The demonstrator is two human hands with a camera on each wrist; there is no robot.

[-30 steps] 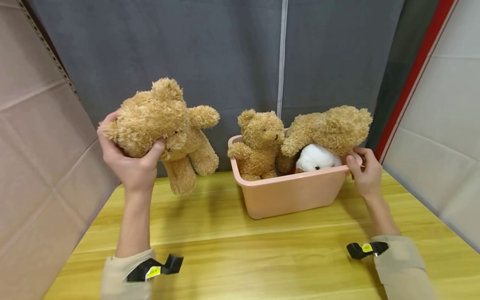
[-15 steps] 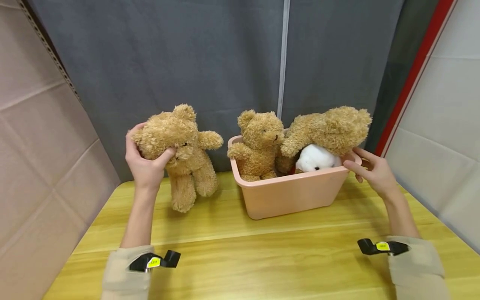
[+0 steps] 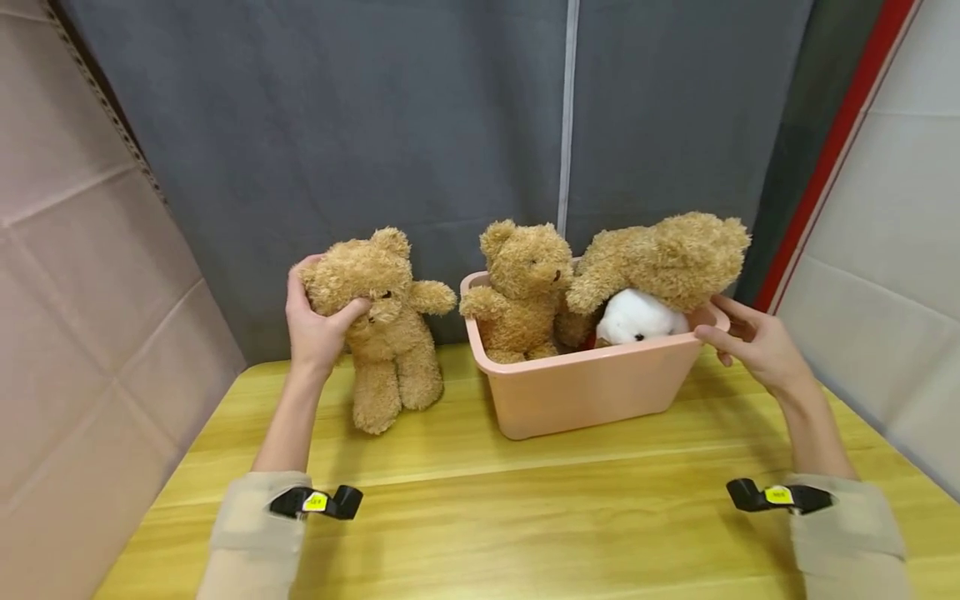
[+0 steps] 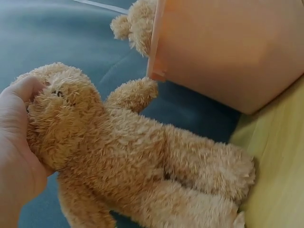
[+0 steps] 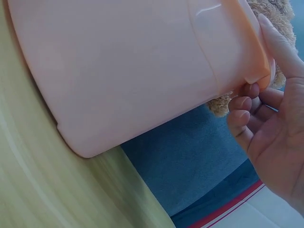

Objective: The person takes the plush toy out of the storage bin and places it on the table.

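My left hand [image 3: 324, 302] grips the head of a brown teddy bear [image 3: 390, 350], thumb across its face. The bear stands upright with its feet on the wooden table [image 3: 480, 517], just left of a pink plastic bin [image 3: 592, 392]. In the left wrist view the same bear [image 4: 137, 156] stretches from my left hand [image 4: 16, 156] toward the bin [image 4: 228, 47]. My right hand [image 3: 716, 323] holds the bin's right rim lightly, thumb in front and fingers behind. In the right wrist view my right hand [image 5: 256, 92] has its fingertips curled under the rim's lip [image 5: 247, 57].
Inside the bin a smaller brown teddy [image 3: 525, 283] sits upright, a larger brown teddy [image 3: 667, 254] lies across the top and a white plush [image 3: 637, 317] shows under it. A grey curtain [image 3: 450, 125] hangs behind the table, with panels at both sides.
My left hand has lowered the teddy bear and carried it right until its feet rest on the table beside the bin. My right hand has slid slightly outward on the rim.
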